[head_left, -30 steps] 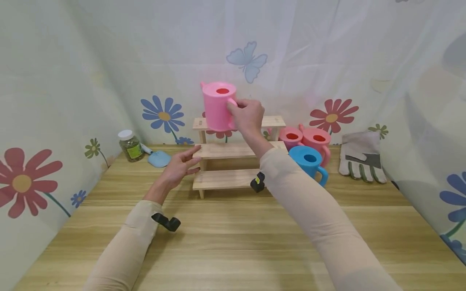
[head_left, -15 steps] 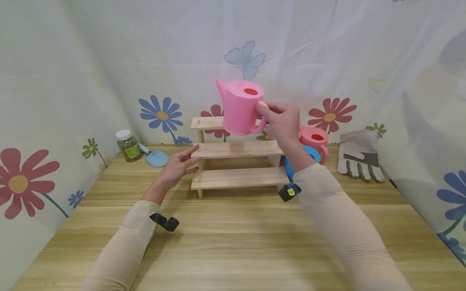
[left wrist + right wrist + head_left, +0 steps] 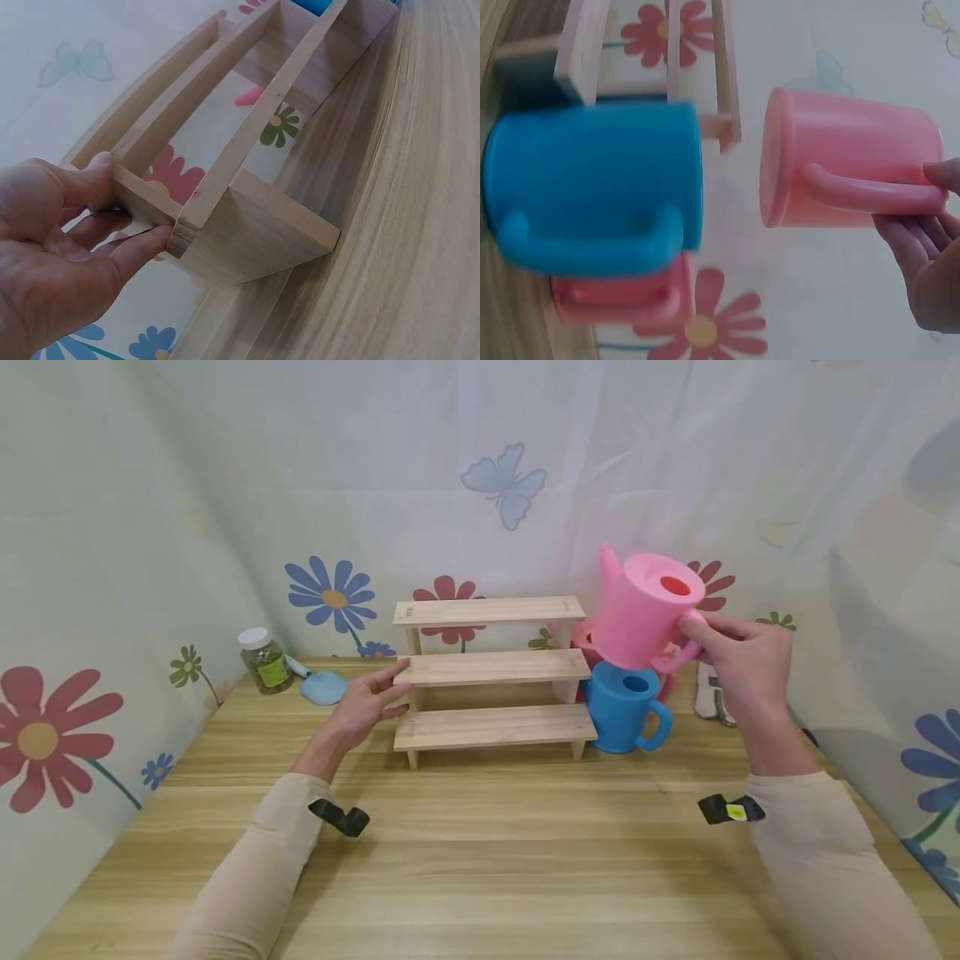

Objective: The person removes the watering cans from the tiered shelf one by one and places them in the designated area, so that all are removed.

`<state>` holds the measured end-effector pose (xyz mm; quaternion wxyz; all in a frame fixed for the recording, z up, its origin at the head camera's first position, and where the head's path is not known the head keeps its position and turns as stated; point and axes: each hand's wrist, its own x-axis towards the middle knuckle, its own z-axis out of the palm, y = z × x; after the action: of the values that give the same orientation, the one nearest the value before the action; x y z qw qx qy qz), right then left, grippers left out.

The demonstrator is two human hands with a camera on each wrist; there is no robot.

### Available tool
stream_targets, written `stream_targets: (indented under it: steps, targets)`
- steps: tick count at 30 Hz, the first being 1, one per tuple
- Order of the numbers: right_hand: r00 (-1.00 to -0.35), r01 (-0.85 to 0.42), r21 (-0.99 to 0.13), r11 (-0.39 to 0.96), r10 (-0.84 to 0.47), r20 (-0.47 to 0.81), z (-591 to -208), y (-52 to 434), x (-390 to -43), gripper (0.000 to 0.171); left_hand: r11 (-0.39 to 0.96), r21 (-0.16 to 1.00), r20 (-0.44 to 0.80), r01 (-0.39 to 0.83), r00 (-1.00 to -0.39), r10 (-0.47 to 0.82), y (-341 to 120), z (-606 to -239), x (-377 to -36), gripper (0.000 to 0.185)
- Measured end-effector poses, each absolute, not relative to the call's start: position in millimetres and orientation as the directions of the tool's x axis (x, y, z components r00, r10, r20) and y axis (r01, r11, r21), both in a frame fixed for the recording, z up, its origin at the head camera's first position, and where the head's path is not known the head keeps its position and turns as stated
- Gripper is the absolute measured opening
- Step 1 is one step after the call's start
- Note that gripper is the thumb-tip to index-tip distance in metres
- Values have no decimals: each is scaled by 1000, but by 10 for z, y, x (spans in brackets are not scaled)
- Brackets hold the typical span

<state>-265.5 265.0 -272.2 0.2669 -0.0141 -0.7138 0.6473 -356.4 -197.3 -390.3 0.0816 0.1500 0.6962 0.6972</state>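
Note:
My right hand grips the handle of a pink watering can, thumb on top. It is held up over a blue watering can, spout to the left, red inside its filling hole. My left hand touches the left end of a three-step wooden shelf rack. In the left wrist view, its thumb lies at one step's corner and a fingertip at the end of a lower step, the fingers spread and nearly straight.
More pink watering cans stand behind the blue one, mostly hidden. A work glove lies at the right, partly behind my right hand. At the left are a white-lidded jar and a light blue scoop. A flowered curtain backs the table.
My right hand has carried the pink watering can from over the top step rightward, past the rack's right end, and its spout has come into view. My left hand has stayed at the rack.

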Motion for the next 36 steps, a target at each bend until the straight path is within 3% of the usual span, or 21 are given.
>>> stream_targets:
  steps: [3, 7, 13, 19, 23, 31, 36]
  targets:
    - [-867, -299, -943, 146, 372, 332, -2749, 2874, -2553, 40, -28, 996, 89, 85, -938, 334, -1952, -3833, -3506, 52]
    - [-881, -134, -955, 263, 409, 236, -2780, 3150, -2422, 45, -24, 996, 86, 83, -935, 343, -1936, -3788, -3461, 53]
    - [-901, -77, -973, 216, 403, 160, -2826, 3467, -2387, 43, -23, 996, 85, 82, -946, 314, -1966, -3878, -3526, 51]
    - [-951, -14, -906, 422, 274, 143, -2899, 3762, -2396, 28, -17, 994, 105, 105, -942, 318, -1982, -3951, -3592, 50]
    - [-982, -11, -834, 551, 151, 113, -2963, 3948, -2386, 37, 1, 995, 95, 100, -947, 308, -1982, -3965, -3599, 50]
    - [-992, -27, -832, 554, -117, -46, -3154, 4152, -2432, 35, 8, 996, 88, 94, -951, 295, -1965, -3930, -3563, 50]
    - [-976, 29, -836, 548, -164, -141, -3266, 4111, -2514, 38, 5, 994, 106, 113, -947, 303, -1970, -3963, -3593, 50]
